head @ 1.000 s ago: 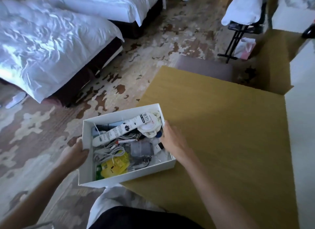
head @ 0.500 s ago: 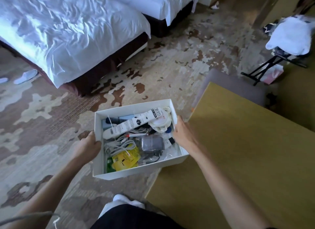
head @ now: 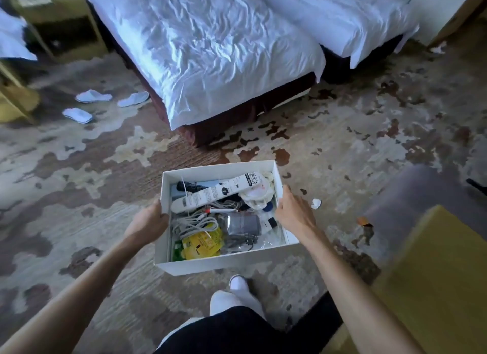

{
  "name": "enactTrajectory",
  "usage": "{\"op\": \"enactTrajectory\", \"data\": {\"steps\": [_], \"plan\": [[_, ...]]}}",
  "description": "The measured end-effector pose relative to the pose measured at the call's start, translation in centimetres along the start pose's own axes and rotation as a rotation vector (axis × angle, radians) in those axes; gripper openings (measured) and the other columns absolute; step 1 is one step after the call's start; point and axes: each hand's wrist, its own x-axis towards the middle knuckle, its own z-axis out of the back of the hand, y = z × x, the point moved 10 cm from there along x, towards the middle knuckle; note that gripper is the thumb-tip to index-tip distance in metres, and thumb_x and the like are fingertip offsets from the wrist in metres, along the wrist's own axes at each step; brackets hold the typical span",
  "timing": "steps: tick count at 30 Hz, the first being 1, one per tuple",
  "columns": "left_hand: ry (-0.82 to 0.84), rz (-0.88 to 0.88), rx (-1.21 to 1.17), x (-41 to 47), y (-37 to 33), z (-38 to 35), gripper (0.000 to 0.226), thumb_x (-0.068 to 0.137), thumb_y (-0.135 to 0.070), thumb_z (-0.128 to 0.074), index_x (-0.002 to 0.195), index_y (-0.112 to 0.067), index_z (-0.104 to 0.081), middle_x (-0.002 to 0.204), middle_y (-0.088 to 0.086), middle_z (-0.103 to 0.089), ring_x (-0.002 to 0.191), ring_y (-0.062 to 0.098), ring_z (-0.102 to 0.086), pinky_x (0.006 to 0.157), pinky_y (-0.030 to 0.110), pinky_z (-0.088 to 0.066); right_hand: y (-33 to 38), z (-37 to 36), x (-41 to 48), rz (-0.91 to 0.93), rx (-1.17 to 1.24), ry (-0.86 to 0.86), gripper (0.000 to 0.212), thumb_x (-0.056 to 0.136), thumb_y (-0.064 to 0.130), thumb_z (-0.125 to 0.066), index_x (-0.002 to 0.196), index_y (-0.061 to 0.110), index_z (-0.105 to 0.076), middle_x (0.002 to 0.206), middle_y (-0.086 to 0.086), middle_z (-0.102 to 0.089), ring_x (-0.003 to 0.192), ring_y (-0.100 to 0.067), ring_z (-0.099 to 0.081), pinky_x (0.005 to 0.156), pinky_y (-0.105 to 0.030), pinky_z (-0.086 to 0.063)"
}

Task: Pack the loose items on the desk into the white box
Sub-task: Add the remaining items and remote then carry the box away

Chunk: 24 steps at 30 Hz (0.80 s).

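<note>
- Far left: three white slippers [head: 93, 95] lie scattered on the patterned carpet [head: 79, 195], well apart from you.
- Your left hand [head: 147, 219] grips the left wall of the white box [head: 226, 264], with the thumb hooked at the rim and the fingers curled round the outside.
- The white box is open-topped and hangs between your two hands. It is over the carpet, in front of your legs, and clear of the worktop.
- Inside the box, a white power strip [head: 218, 192] lies slantwise across the far half, its labelled end toward the far right corner.
- Below the power strip, pale cables [head: 195, 220] sit in a loose tangle against the left side.
- A yellow packet [head: 203, 244] rests in the near left corner, and just beside it on the right lies a grey pouch [head: 243, 223] in clear plastic.
- Beyond the box stands a bed [head: 224, 50] under rumpled white sheets, its foot pointing toward you.
- Your right hand [head: 292, 211] holds the right wall of the box, with the thumb up along the rim and the fingers curled over the edge.
- A crumpled white scrap [head: 315, 203] lies on the carpet just beside that hand.
- Right edge: a grey stool [head: 421, 195] stands near the far corner of the yellow-brown worktop [head: 442, 274].
</note>
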Motion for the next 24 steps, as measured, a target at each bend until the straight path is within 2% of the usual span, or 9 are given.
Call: {"op": "enactTrajectory", "data": {"steps": [2, 7, 10, 13, 15, 18, 21, 24], "plan": [[-0.03, 0.063, -0.014, 1.3, 2.8, 1.9, 0.014, 0.086, -0.009, -0.044, 0.099, -0.005, -0.047, 0.105, 0.024, -0.061, 0.091, 0.036, -0.057, 0.069, 0.033, -0.038, 3.8, -0.8, 3.1, 0.057, -0.002, 0.02, 0.017, 0.091, 0.004, -0.052, 0.106, 0.01, -0.045, 0.062, 0.01, -0.038, 0.049, -0.002, -0.039, 0.039, -0.016, -0.02], [-0.107, 0.242, -0.056, 4.6, 9.7, 7.1, 0.008, 0.087, -0.011, -0.044, 0.094, -0.008, -0.042, 0.105, 0.026, -0.062, 0.092, 0.038, -0.058, 0.068, 0.032, -0.037, 15.0, -3.9, 11.7, 0.246, -0.02, 0.1, 0.026, 0.094, 0.003, -0.048, 0.118, 0.01, -0.042, 0.073, 0.001, -0.053, 0.053, -0.012, -0.049, 0.043, -0.021, -0.03], [-0.16, 0.396, -0.095, 5.4, 13.8, 10.2, 0.018, 0.088, -0.012, -0.042, 0.104, -0.004, -0.044, 0.106, 0.028, -0.061, 0.093, 0.04, -0.059, 0.069, 0.034, -0.039, 22.2, -5.9, 16.4, 0.363, -0.072, 0.149, 0.026, 0.094, 0.004, -0.043, 0.12, 0.009, -0.043, 0.088, -0.013, -0.066, 0.073, -0.029, -0.062, 0.056, -0.036, -0.046], [-0.229, 0.527, -0.144, 5.2, 17.9, 13.2, 0.02, 0.089, -0.013, -0.042, 0.106, -0.003, -0.042, 0.105, 0.03, -0.062, 0.09, 0.042, -0.059, 0.07, 0.038, -0.042, 30.4, -8.0, 20.1, 0.513, -0.109, 0.178, 0.023, 0.09, 0.003, -0.04, 0.113, 0.008, -0.044, 0.099, -0.022, -0.067, 0.089, -0.041, -0.063, 0.061, -0.038, -0.038], [-0.278, 0.618, -0.196, 4.0, 20.7, 14.9, 0.011, 0.089, -0.013, -0.043, 0.097, -0.007, -0.04, 0.102, 0.029, -0.062, 0.081, 0.038, -0.057, 0.065, 0.036, -0.039, 36.2, -9.7, 21.1, 0.616, -0.136, 0.211, 0.024, 0.088, 0.002, -0.04, 0.111, 0.008, -0.043, 0.102, -0.025, -0.066, 0.092, -0.046, -0.062, 0.061, -0.038, -0.034], [-0.378, 0.735, -0.273, 1.8, 25.3, 17.2, 0.013, 0.09, -0.02, -0.046, 0.088, -0.011, -0.037, 0.097, 0.028, -0.063, 0.07, 0.029, -0.047, 0.062, 0.034, -0.034, 44.9, -12.1, 20.8, 0.775, -0.163, 0.228, 0.027, 0.088, 0.003, -0.04, 0.114, 0.008, -0.043, 0.097, -0.023, -0.068, 0.087, -0.045, -0.063, 0.058, -0.037, -0.032], [-0.462, 0.852, -0.314, -0.7, 30.6, 18.6, 0.011, 0.091, -0.019, -0.042, 0.087, -0.011, -0.037, 0.096, 0.03, -0.063, 0.07, 0.032, -0.049, 0.063, 0.035, -0.035, 53.2, -15.1, 19.0, 0.928, -0.168, 0.239, 0.025, 0.089, 0.003, -0.041, 0.113, 0.007, -0.044, 0.088, -0.019, -0.068, 0.075, -0.04, -0.062, 0.053, -0.036, -0.03], [-0.556, 0.938, -0.394, -3.8, 36.6, 19.3, 0.008, 0.092, -0.018, -0.039, 0.087, -0.012, -0.037, 0.092, 0.028, -0.064, 0.069, 0.034, -0.054, 0.062, 0.036, -0.041, 61.8, -19.1, 16.0, 1.067, -0.187, 0.278, 0.025, 0.089, 0.002, -0.038, 0.113, 0.005, -0.046, 0.074, -0.014, -0.064, 0.062, -0.033, -0.058, 0.052, -0.04, -0.045]]}}
